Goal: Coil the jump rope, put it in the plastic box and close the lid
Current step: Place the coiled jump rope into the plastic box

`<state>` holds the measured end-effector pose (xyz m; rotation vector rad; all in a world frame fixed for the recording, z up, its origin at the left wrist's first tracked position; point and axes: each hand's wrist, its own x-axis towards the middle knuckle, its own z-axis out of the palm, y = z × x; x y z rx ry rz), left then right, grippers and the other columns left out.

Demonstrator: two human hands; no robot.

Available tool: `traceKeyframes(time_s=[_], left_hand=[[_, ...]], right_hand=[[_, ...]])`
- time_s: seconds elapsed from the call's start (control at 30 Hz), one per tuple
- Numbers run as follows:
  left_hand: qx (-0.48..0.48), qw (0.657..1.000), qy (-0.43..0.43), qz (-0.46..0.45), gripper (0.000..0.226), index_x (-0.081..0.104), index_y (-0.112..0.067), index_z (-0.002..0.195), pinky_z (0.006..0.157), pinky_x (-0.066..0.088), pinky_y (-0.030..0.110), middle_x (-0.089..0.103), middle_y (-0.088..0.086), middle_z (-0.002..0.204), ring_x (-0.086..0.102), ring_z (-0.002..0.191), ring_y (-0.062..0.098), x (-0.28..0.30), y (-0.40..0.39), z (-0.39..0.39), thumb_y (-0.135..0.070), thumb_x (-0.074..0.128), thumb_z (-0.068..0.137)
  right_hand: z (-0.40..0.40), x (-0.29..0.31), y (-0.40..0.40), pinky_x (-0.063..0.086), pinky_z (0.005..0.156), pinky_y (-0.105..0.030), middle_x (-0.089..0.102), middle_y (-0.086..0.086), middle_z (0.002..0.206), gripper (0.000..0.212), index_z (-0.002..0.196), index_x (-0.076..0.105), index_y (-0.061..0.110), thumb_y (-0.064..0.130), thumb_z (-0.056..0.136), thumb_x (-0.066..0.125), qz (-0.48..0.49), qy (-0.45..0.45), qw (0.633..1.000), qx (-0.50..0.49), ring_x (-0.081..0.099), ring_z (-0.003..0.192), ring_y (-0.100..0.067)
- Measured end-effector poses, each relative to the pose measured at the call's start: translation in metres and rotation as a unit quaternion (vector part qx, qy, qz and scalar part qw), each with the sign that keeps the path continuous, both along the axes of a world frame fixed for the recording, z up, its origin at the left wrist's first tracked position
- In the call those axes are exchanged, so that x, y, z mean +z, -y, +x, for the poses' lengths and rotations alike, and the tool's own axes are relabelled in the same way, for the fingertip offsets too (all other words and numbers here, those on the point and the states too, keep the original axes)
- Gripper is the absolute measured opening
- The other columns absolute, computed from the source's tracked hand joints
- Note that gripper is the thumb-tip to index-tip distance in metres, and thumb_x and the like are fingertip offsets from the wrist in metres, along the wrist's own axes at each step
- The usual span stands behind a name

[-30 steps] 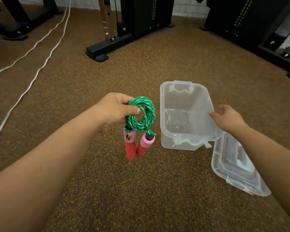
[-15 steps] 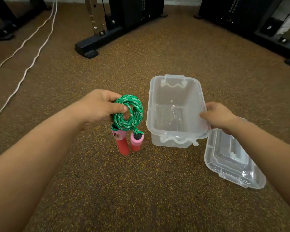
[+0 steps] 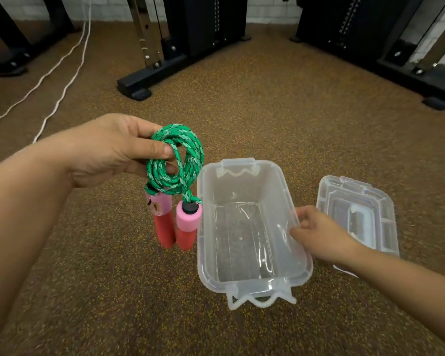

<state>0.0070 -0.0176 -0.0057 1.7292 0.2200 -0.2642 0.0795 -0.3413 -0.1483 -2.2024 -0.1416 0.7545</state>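
On speckled brown gym flooring, left hand pinched the coiled green jump rope, pink-red handles dangling at frame centre; right hand gripped the empty clear box's rim.

Single head-worn wide-angle view, forward and steeply down, close over both hands and speckled floor.

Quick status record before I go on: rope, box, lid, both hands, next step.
rope: green braided jump rope with pink-red foam handles, coiled, hanging left of the box, not inside
box: clear plastic box, open, nothing in it, on the floor
lid: clear plastic lid, off, on the floor right of the box
left hand: pinching the coil
right hand: gripping the box's right rim
next step: probably lower the rope into the box
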Motion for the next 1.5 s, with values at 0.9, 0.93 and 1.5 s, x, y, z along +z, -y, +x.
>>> traceKeyframes(time_s=[0.9,0.93,1.5], left_hand=[[0.131,0.964,0.026,-0.231,0.007,0.062,-0.004,0.090,0.059,0.059,0.027,0.066,0.005,0.074,0.069,0.062,0.014,-0.017,0.095,0.049,-0.005,0.055,0.089],[0.137,0.960,0.021,-0.242,0.008,0.062,-0.004,0.088,0.058,0.058,0.026,0.066,0.005,0.074,0.069,0.061,0.013,-0.019,0.098,0.051,-0.006,0.055,0.089],[0.194,0.963,0.055,-0.178,0.017,0.063,0.000,0.103,0.068,0.060,0.034,0.068,0.020,0.104,0.067,0.087,0.027,-0.043,0.110,0.071,-0.004,0.061,0.086]], right_hand=[[-0.018,0.027,-0.060,0.048,0.100,-0.032,0.057,-0.022,0.128,0.068,0.131,0.048,0.016,0.005,0.071,0.076,0.348,-0.016,0.927,0.135,0.056,0.123,-0.015],[-0.019,0.025,-0.061,0.048,0.101,-0.034,0.053,-0.027,0.129,0.065,0.130,0.048,0.013,0.004,0.072,0.076,0.353,-0.016,0.927,0.127,0.056,0.121,-0.020],[-0.022,0.015,-0.056,0.046,0.061,-0.026,0.065,-0.030,0.104,0.018,0.105,0.065,0.007,0.011,0.087,0.063,0.289,-0.077,0.950,0.086,0.056,0.078,-0.032]])
